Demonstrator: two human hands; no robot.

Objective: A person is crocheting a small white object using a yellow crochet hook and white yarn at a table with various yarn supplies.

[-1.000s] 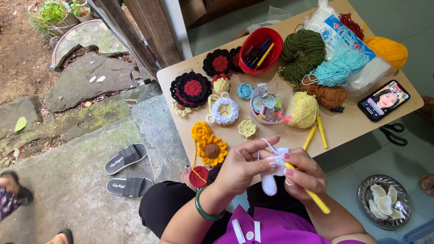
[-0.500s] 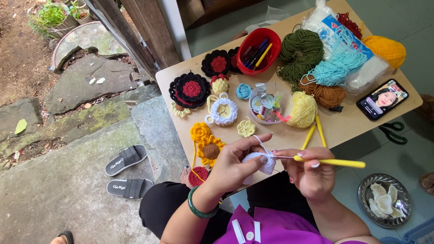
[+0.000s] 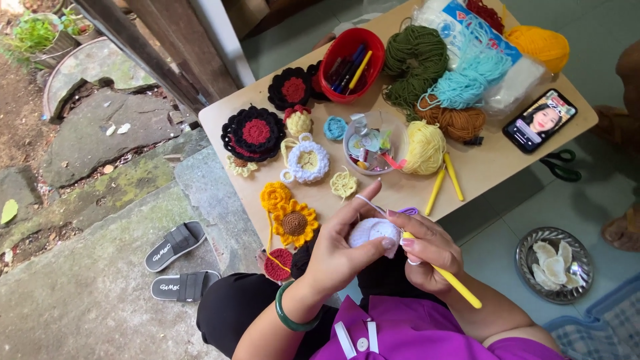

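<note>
**Head view: white crochet piece held between both my hands**

My left hand (image 3: pixel 340 250) is curled around a small white crochet piece (image 3: pixel 373 232), thumb and fingers pressed against its sides, with my index finger raised toward the table and a strand of white yarn (image 3: pixel 368 201) running over it. My right hand (image 3: pixel 427 247) is closed on a yellow crochet hook (image 3: pixel 450 281), gripping it near the working end, so the handle slants down and away past my wrist. The hook's tip is hidden at the white piece, which sits just off the near edge of the wooden table (image 3: pixel 487 160), above my lap. A green bangle (image 3: pixel 288 319) circles my left wrist.

On the table just beyond my hands lie a crocheted sunflower (image 3: pixel 293 223) and a small pale yellow flower (image 3: pixel 343 183). Two more yellow hooks (image 3: pixel 445 183) lie beside a ball of pale yellow yarn (image 3: pixel 425 147). A clear bowl of small notions (image 3: pixel 370 141) stands next to that ball. Farther back are a red tub of pens (image 3: pixel 350 63), green yarn (image 3: pixel 413 63), light blue yarn (image 3: pixel 467 80) and a phone (image 3: pixel 540 120) with its screen lit. A pair of sandals (image 3: pixel 177 263) sits on the concrete at my left.
</note>
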